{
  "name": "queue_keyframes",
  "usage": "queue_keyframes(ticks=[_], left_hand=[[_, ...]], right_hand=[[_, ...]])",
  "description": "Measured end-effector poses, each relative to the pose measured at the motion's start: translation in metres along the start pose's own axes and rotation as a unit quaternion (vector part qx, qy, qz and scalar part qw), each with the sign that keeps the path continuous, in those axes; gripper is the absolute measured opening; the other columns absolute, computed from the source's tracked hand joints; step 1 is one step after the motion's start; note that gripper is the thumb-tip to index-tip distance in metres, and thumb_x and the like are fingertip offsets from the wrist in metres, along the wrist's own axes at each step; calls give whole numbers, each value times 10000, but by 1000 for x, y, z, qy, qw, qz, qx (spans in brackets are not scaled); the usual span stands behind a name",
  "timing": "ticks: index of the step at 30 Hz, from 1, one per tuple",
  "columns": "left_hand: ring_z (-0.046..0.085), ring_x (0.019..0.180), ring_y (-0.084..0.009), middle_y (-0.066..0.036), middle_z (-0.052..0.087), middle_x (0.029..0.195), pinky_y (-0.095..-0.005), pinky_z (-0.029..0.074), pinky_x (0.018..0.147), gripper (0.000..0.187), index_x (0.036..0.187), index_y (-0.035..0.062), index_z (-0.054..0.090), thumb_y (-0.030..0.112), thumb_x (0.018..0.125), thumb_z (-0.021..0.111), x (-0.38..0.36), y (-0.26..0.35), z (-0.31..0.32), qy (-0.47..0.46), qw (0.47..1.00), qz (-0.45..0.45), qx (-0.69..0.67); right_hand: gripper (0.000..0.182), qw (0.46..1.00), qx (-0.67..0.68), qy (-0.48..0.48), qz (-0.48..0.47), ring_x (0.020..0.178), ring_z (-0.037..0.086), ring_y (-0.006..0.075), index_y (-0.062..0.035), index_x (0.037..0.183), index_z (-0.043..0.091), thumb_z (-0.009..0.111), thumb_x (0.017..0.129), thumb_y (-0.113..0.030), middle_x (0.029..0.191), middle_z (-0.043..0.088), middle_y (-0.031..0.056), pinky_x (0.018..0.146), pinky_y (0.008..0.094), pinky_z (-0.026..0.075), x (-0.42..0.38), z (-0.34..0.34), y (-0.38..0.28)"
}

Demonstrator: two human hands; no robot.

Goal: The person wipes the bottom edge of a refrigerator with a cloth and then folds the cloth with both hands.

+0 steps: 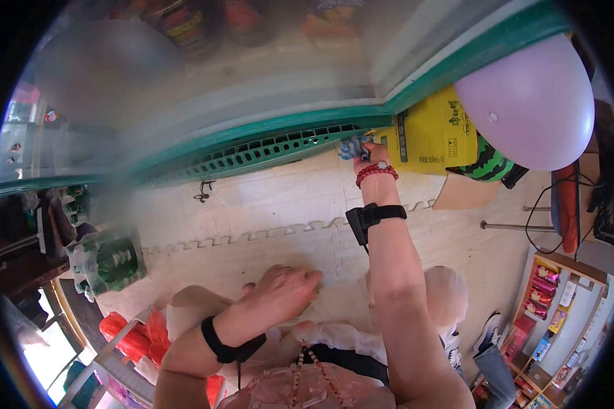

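My right hand [370, 154] reaches forward, its fingers closed on a crumpled blue-and-white cloth [353, 146]. The cloth lies against the end of a green slotted grille [280, 144] along the base of a glass-fronted cabinet with a green frame [252, 126]. Just right of this hand is a yellow carton [426, 136] with dark print. Over my lap, away from the cabinet, my left hand [286, 292] is loosely closed with its back toward me. Nothing shows in it, though its palm side is hidden.
A pale purple balloon [532, 102] and a green-and-black striped object [488, 162] sit by the carton. Wrapped green bottles [112, 262] stand at left on the interlocking mat floor [266, 211]. Shelves of packaged goods [546, 320] are at lower right, near another person's shoe [488, 332].
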State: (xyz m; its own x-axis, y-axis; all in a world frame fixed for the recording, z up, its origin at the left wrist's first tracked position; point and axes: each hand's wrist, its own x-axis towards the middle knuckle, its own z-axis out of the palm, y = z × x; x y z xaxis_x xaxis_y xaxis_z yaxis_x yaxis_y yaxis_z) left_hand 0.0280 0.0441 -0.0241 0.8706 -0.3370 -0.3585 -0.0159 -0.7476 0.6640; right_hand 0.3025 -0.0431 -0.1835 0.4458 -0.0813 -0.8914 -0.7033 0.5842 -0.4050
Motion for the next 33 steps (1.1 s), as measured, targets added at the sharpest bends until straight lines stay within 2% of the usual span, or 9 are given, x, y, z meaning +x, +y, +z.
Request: queue_keyframes(ticks=[3, 8, 11, 13, 18, 26, 29, 31, 33], left_hand=[[599, 698, -288, -133, 563, 720, -360, 467, 636, 244, 858, 17, 482, 179, 736, 617, 1, -1, -6, 22, 1000, 20, 0], [596, 695, -292, -133, 566, 734, -366, 470, 635, 276, 931, 32, 496, 178, 732, 617, 1, -4, -6, 19, 1000, 11, -4], [596, 699, -293, -128, 571, 745, -365, 477, 631, 313, 998, 49, 511, 179, 732, 614, 1, -6, -4, 14, 1000, 4, 7], [597, 699, -293, -128, 574, 744, -365, 477, 632, 305, 989, 48, 514, 178, 732, 614, 0, -6, -4, 23, 1000, 2, 13], [596, 700, -297, -127, 575, 739, -366, 478, 628, 303, 980, 44, 517, 182, 729, 615, -2, -6, 0, 64, 998, 4, 1], [600, 711, -288, -129, 578, 756, -373, 472, 658, 295, 985, 45, 511, 182, 741, 603, -3, -1, -3, 31, 999, -14, 22], [599, 709, -281, -127, 575, 755, -368, 469, 666, 294, 983, 43, 506, 177, 740, 606, -2, 2, 2, 40, 999, -5, 18], [599, 706, -279, -125, 573, 755, -365, 467, 669, 295, 983, 42, 503, 174, 740, 607, -1, 3, 1, 47, 999, -3, 19], [597, 702, -276, -121, 569, 756, -361, 465, 672, 290, 975, 42, 502, 172, 740, 611, 1, 9, -2, 34, 999, 4, 32]], right_hand=[[126, 999, -33, 22, -10, 843, 518, 198, -91, 935, 533, 507, 814, -67, 920, 572, 46, 708, 315, 423, -15, 6, -3], [121, 999, -22, 32, -22, 849, 502, 203, -92, 941, 539, 505, 825, -78, 934, 566, 46, 725, 322, 403, -25, 11, -7], [93, 999, -39, 12, -5, 767, 525, 174, -94, 883, 526, 512, 797, -62, 876, 569, 45, 593, 286, 420, -23, 7, -13], [105, 997, -62, 48, -12, 834, 522, 202, -88, 900, 552, 509, 812, -50, 911, 571, 46, 697, 316, 427, -27, 10, -15], [130, 999, -42, 20, -23, 816, 542, 213, -74, 902, 543, 521, 792, -8, 904, 575, 63, 685, 333, 469, -20, 7, -21], [143, 998, -11, -10, -56, 803, 582, 232, -36, 916, 532, 506, 789, 25, 882, 589, 92, 721, 370, 517, -48, 11, -24], [111, 997, -5, -51, -53, 693, 563, 198, -49, 827, 539, 467, 763, 6, 762, 575, 44, 622, 308, 503, -48, 1, -32], [99, 984, 26, -169, -50, 682, 569, 180, -60, 796, 555, 477, 758, -12, 754, 585, 38, 605, 296, 502, -40, -8, -32], [95, 989, 10, -129, -64, 694, 574, 182, -59, 798, 558, 485, 759, -12, 768, 593, 41, 612, 304, 499, -32, -17, -29]])
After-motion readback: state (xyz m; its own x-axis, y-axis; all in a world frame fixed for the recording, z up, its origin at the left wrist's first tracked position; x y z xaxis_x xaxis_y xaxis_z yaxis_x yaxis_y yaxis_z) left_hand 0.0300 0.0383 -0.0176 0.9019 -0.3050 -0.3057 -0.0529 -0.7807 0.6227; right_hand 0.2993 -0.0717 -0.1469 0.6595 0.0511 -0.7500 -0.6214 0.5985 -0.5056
